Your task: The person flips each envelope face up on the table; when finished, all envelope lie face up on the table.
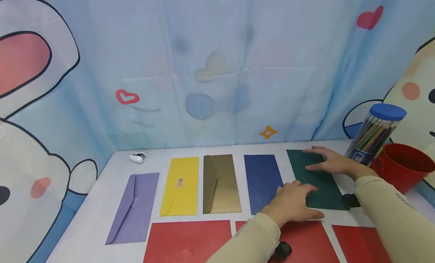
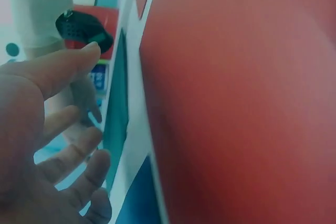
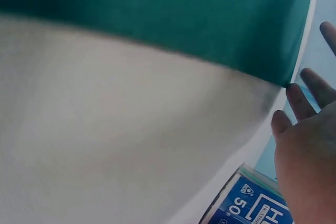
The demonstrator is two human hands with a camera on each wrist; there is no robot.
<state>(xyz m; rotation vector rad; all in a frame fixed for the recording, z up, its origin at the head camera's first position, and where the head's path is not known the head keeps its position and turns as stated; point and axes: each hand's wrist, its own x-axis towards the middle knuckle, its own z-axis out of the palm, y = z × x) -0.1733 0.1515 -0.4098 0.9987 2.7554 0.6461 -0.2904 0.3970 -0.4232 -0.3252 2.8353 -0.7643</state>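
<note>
A dark green envelope (image 1: 324, 189) lies on the white table at the right end of a row. My right hand (image 1: 330, 163) is over its upper right part, fingers spread and relaxed; in the right wrist view the hand (image 3: 307, 145) is by the envelope's corner. By the lower left of the green envelope hovers my left hand (image 1: 293, 202), its fingers loosely bent and holding nothing in the left wrist view. Contact with the paper cannot be told for either hand. Left of them lie blue (image 1: 263, 182), gold (image 1: 225, 187), yellow (image 1: 180, 185) and purple (image 1: 137, 210) envelopes.
Red envelopes (image 1: 190, 238) line the table's near side, partly hidden by my left arm. At the right stand a blue-lidded tub of pencils (image 1: 374, 133) and a red mug (image 1: 397, 168). A small white object (image 1: 137, 157) lies at the back left, before a patterned curtain (image 1: 217, 36).
</note>
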